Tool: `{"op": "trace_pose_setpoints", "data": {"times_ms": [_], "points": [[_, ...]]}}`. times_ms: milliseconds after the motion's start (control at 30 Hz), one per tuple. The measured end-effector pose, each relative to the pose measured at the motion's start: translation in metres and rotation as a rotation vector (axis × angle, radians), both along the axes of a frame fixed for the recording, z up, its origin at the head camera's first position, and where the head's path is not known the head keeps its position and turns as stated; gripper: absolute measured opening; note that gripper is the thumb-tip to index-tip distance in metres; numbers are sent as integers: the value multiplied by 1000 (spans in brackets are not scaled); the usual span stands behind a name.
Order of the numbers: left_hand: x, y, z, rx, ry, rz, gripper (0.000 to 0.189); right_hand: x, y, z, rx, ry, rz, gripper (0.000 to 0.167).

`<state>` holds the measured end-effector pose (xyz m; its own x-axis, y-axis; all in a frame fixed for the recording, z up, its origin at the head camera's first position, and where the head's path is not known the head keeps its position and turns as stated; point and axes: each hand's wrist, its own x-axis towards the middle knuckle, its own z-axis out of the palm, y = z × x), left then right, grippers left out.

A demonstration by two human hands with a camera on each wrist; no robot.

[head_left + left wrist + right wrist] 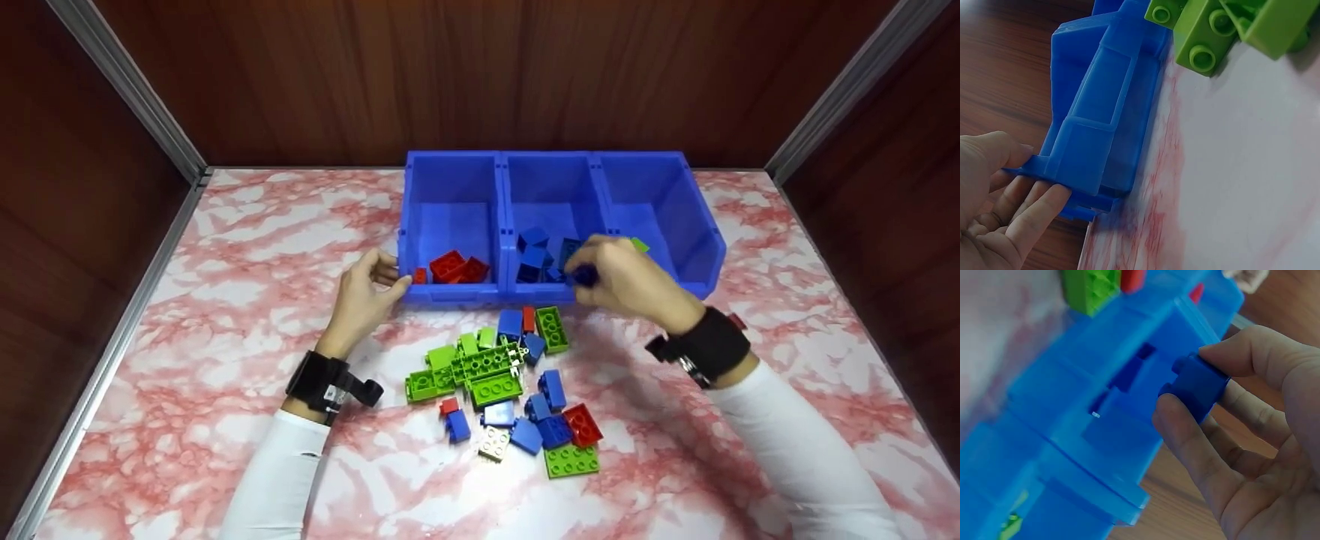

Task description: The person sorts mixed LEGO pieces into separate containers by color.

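Note:
My right hand (626,277) is at the front of the middle compartment of a blue storage bin (450,296). Between thumb and fingertips it pinches a dark blue toy brick (1199,385), its studs facing the bin in the right wrist view. At the bin's front left corner, my left hand (364,296) grips the edge, thumb on one side and fingers on the other (1016,208). Red bricks (459,268) lie in the left compartment and blue bricks (532,255) in the middle one. A green piece (639,245) shows in the right compartment, partly hidden by my right hand.
Before the bin lies a pile of green bricks (487,364), with blue bricks (553,431), a red brick (583,425) and a cream brick (494,443) nearer me. A flat green brick (572,461) lies closest. Wooden panels (480,75) wall in the marbled table (247,247).

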<state>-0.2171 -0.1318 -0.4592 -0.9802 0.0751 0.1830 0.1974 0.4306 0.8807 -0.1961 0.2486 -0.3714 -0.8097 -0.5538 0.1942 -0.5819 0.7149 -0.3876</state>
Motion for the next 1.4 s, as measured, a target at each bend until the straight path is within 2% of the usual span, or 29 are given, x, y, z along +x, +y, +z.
{"op": "trace_pose_setpoints", "data": {"times_ms": [233, 400, 500, 667, 867, 1067, 1267, 1400], "points": [[0, 0, 0, 2, 12, 1, 21, -35, -11, 12, 30, 4, -77, 29], [0, -1, 1, 0, 17, 3, 21, -55, -19, 15, 47, -66, -95, 30], [1, -1, 1, -3, 16, 5, 21, -63, -24, 11, 66, -110, -114, 30], [1, -1, 1, -2, 13, 8, 21, -73, -31, -4, 108, -114, -144, 26], [1, 0, 1, 9, 6, 5, 22, -76, -36, -23, 161, -171, -215, 22], [1, -1, 1, 13, 6, -1, 22, -75, -39, -31, 219, -181, -245, 16], [1, -1, 0, 5, 10, 1, 22, -68, -37, -27, 234, -201, -230, 38], [1, -1, 0, -2, 14, 3, 22, -58, -34, -18, 194, -122, -208, 42]]}}
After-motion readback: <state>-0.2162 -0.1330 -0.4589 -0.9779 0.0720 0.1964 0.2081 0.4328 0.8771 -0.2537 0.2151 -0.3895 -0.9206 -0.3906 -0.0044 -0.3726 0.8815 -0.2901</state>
